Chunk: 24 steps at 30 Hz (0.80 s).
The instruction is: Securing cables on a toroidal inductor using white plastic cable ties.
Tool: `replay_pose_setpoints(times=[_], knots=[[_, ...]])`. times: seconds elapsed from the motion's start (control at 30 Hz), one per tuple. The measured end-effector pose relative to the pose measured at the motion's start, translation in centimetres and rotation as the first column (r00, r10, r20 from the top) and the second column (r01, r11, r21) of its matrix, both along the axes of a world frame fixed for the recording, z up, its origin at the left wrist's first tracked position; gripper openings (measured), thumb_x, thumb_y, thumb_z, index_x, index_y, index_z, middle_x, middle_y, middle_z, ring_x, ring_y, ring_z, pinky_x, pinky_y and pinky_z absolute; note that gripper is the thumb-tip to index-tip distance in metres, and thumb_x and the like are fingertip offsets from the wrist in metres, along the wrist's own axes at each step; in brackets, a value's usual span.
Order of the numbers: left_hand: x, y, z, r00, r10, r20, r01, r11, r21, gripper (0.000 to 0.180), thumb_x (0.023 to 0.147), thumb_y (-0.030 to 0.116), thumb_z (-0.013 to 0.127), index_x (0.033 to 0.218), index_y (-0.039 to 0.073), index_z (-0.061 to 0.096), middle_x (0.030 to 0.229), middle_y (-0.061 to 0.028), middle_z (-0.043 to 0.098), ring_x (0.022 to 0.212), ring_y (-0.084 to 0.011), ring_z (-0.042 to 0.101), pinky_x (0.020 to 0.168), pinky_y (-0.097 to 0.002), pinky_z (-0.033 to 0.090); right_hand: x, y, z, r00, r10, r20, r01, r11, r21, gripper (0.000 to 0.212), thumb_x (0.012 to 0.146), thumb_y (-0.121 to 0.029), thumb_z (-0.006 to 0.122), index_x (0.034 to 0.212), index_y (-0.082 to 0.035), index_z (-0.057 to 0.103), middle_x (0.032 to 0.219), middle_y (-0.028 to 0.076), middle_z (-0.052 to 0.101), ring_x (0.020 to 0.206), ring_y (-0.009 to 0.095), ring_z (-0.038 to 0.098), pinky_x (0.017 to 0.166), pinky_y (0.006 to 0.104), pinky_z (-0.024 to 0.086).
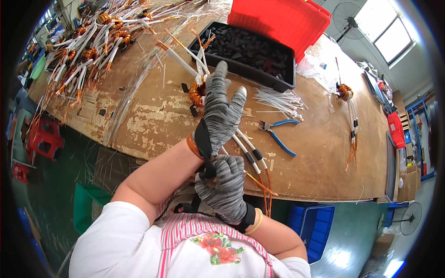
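My left hand [221, 109], in a grey knitted glove, is stretched over the table with fingers and thumb apart. My right hand [223, 189], gloved alike, is closed on a black wrist strap [203, 139] at my left wrist. Just left of my left fingers lies a ring coil [196, 94] wound with copper wire, partly hidden by that hand. White-sleeved leads [185, 66] with bare copper ends run from it toward the far side. On the near side, more white leads [243, 148] with black sleeves and copper ends come out from under my hands.
Behind stands a black bin [288, 85] of small black pieces, with a red lid [278, 21]. White cable ties [280, 102] and blue-handled cutters [283, 144] lie to the right. Another coil [345, 92] is farther right; several coils [89, 54] are heaped far left.
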<state>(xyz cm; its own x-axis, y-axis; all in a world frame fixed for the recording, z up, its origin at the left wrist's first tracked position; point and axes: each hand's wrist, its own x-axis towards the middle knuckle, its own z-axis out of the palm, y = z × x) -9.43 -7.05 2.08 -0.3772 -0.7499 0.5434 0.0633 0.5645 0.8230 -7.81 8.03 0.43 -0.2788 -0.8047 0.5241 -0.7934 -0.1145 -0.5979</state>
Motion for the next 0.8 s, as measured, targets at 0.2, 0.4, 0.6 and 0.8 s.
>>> replay_pose_setpoints(times=[0.2, 0.4, 0.6, 0.8], knots=[[0.2, 0.8, 3.3, 0.687, -0.461, -0.562, 0.726, 0.426, 0.540, 0.037, 0.098, 0.017, 0.051, 0.133, 0.005, 0.047, 0.105, -0.0055, 0.064, 0.095, -0.0132, 0.062, 0.085, -0.0277, 0.051, -0.7, -0.6, 1.2, 0.999, -0.008, -0.045, 0.003, 0.993, -0.118, 0.041, 0.062, -0.017, 0.076, 0.097, -0.007, 0.057, 0.085, 0.010, 0.055, 0.080, 0.032, 0.052, 0.074, 0.0450, 0.038], [-2.3, 0.4, 2.5, 0.954, -0.238, -0.183, 0.251, 0.967, 0.051, 0.023, 0.094, 0.006, 0.054, 0.116, 0.002, 0.055, 0.094, -0.0076, 0.065, 0.086, -0.0216, 0.064, 0.079, -0.0308, 0.052, 0.1, 0.0, 3.4, 0.993, 0.005, -0.119, -0.019, 0.993, -0.118, 0.030, 0.070, -0.014, 0.074, 0.094, -0.005, 0.060, 0.090, 0.013, 0.058, 0.085, 0.033, 0.053, 0.078, 0.0459, 0.040], [-2.3, -1.6, 2.3, 0.987, 0.119, 0.109, -0.006, 0.705, -0.709, 0.030, 0.083, 0.004, 0.059, 0.112, 0.005, 0.059, 0.086, -0.0098, 0.060, 0.077, -0.0271, 0.058, 0.068, -0.0405, 0.045, 0.0, -0.5, 1.9, 0.816, 0.026, 0.577, -0.080, 0.994, 0.068, 0.030, 0.077, -0.010, 0.071, 0.104, -0.002, 0.059, 0.089, 0.007, 0.058, 0.075, 0.020, 0.050, 0.068, 0.0341, 0.043], [-1.9, -2.2, 3.1, 0.935, 0.242, 0.260, 0.054, 0.626, -0.778, 0.026, 0.085, 0.012, 0.057, 0.110, 0.006, 0.059, 0.081, -0.0082, 0.057, 0.074, -0.0263, 0.056, 0.070, -0.0411, 0.043, 0.1, -1.4, 3.1, 0.497, 0.045, 0.867, -0.179, 0.982, 0.052, 0.033, 0.084, -0.011, 0.070, 0.113, -0.002, 0.058, 0.089, 0.003, 0.060, 0.067, 0.007, 0.047, 0.061, 0.0224, 0.042]])
